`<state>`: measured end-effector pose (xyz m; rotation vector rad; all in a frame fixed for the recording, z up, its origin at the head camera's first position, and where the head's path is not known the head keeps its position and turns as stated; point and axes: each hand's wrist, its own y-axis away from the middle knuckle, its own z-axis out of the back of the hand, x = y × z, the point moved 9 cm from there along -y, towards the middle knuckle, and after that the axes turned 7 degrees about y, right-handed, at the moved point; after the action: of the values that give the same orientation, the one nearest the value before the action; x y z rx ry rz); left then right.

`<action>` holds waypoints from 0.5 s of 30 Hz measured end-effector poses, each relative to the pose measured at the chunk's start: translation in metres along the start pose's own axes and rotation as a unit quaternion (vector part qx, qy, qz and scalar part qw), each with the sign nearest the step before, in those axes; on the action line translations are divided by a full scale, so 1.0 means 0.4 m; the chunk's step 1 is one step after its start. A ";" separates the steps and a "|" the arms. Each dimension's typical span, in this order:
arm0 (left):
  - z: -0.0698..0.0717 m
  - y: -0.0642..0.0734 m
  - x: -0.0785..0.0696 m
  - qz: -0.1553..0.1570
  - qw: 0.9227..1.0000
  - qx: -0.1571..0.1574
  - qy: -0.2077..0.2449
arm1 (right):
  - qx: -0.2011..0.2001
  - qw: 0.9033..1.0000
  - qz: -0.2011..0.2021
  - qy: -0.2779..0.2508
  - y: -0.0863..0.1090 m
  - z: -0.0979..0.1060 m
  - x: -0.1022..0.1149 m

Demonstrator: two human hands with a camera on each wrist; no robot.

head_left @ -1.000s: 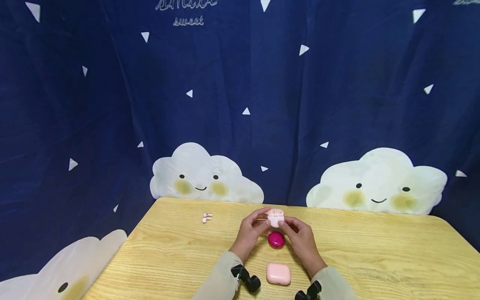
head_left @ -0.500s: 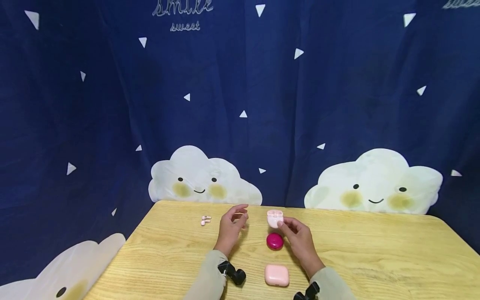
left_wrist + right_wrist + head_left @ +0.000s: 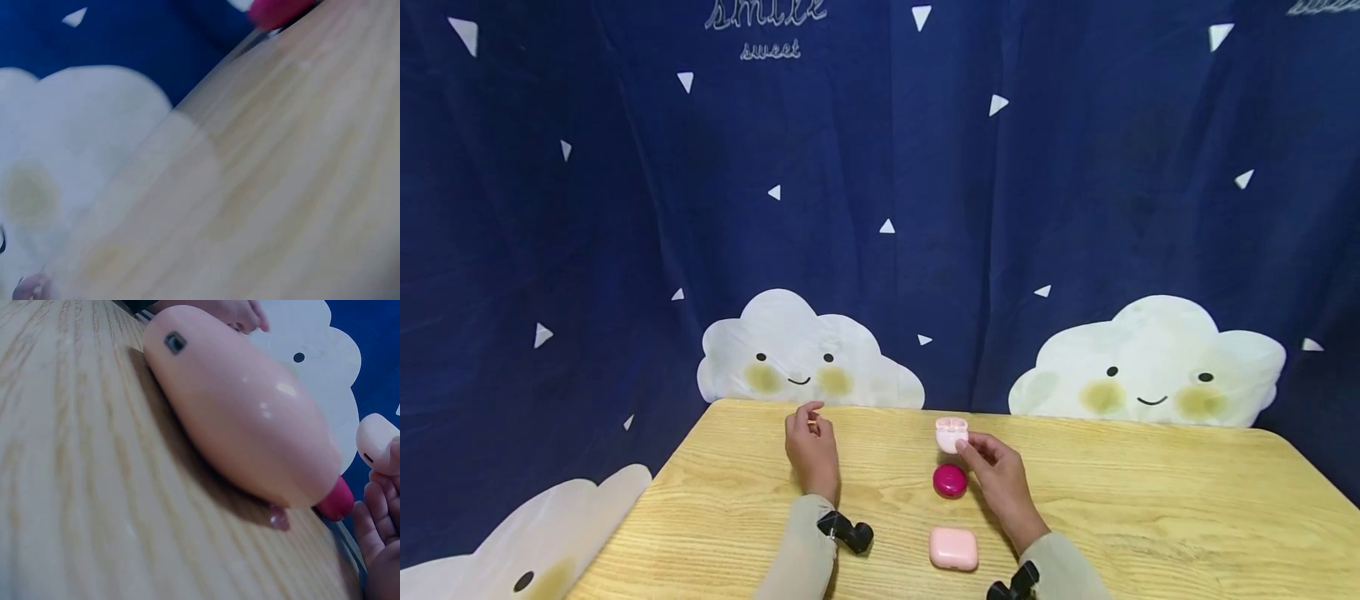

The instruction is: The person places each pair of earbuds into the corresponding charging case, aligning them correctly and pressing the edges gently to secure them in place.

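Note:
In the head view my right hand (image 3: pixel 1000 479) holds a pale pink earbud case (image 3: pixel 952 435), its lid up, between thumb and fingers. The right wrist view shows that earbud case (image 3: pixel 375 440) at the right edge, against the fingertips. My left hand (image 3: pixel 812 450) is at the back left of the table, fingers bent, over the spot where two pale earbuds lay. The earbuds are hidden behind it, and I cannot tell whether the fingers pinch them. Only a bit of the left hand (image 3: pixel 34 287) enters the blurred left wrist view.
A glossy magenta round case (image 3: pixel 950 481) sits just in front of the held case. Nearer me a closed pink case (image 3: pixel 953 549) lies on the wooden table (image 3: pixel 1112 517); the right wrist view shows a port on its end. A blue cloud-print curtain (image 3: pixel 955 208) hangs behind.
My left hand has let go of the pale pink earbud case and moved left, over the earbuds, which it now covers. The right hand keeps holding the case in nearly the same place.

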<state>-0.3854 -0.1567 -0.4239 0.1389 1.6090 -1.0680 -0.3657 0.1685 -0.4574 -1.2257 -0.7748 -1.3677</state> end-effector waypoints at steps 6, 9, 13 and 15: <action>0.063 -0.038 0.055 0.052 0.998 -0.021 -0.040 | 0.000 1.000 -0.002 -0.002 0.002 0.001 -0.003; 0.085 -0.055 0.071 0.054 0.997 -0.014 -0.062 | 0.003 1.000 0.000 -0.005 0.004 0.000 0.001; 0.096 -0.066 0.085 0.066 0.993 0.012 -0.100 | 0.004 1.000 0.005 -0.002 0.003 0.001 0.003; 0.091 -0.066 0.095 0.084 0.989 0.038 -0.115 | 0.002 1.000 0.007 0.001 0.001 0.002 0.001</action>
<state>-0.3881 -0.2135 -0.4387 0.1918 1.3263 -0.9774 -0.3650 0.1691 -0.4567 -1.2248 -0.7661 -1.3549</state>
